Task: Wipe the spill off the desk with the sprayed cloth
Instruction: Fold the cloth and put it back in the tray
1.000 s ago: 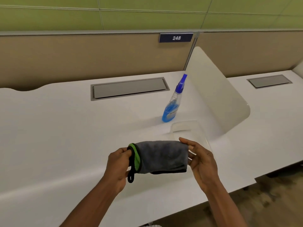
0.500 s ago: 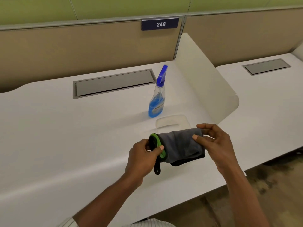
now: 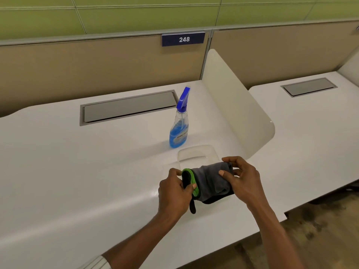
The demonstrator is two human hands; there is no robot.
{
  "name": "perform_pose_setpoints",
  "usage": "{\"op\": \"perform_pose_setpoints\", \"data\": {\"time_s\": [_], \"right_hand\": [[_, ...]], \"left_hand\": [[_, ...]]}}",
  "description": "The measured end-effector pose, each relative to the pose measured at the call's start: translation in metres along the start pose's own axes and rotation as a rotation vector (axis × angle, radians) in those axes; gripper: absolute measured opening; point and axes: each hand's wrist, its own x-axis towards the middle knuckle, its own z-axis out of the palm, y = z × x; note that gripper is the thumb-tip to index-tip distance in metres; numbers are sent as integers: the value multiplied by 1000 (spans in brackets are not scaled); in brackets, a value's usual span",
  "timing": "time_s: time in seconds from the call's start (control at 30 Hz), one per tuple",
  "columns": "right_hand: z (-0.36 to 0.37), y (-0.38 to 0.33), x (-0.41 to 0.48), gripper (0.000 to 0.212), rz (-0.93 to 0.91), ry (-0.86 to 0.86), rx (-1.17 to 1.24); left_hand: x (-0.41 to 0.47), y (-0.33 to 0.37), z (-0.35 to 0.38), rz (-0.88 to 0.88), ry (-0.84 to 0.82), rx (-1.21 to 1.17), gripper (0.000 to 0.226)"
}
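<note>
A folded grey cloth (image 3: 210, 181) with a green and black edge is held just above the white desk (image 3: 77, 171), near its front right. My left hand (image 3: 174, 191) pinches the green-edged end. My right hand (image 3: 240, 181) grips the other end, thumb on top of the fabric. A black loop hangs from the cloth below my left hand. A spray bottle (image 3: 178, 125) of blue liquid with a blue trigger head stands upright behind the cloth. No spill shows clearly on the desk.
A clear shallow plastic tray (image 3: 196, 153) lies between the bottle and the cloth. A cream divider panel (image 3: 233, 105) rises on the right, a second desk beyond it. A grey cable hatch (image 3: 128, 107) is set in the desk at the back. The desk's front edge runs close below my hands.
Both hands have drawn closer together and bunched the cloth shorter. My right thumb now lies on top of the cloth. The bottle and tray have not moved on the desk.
</note>
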Motion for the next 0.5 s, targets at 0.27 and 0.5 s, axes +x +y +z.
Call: {"op": "perform_pose_setpoints", "data": {"time_s": [0.27, 0.5], "right_hand": [[24, 5, 5, 36, -78, 1, -219], [43, 13, 0, 35, -292, 58, -489]], "left_hand": [[14, -10, 9, 51, 5, 142, 47], [15, -15, 15, 146, -10, 346, 37]]}}
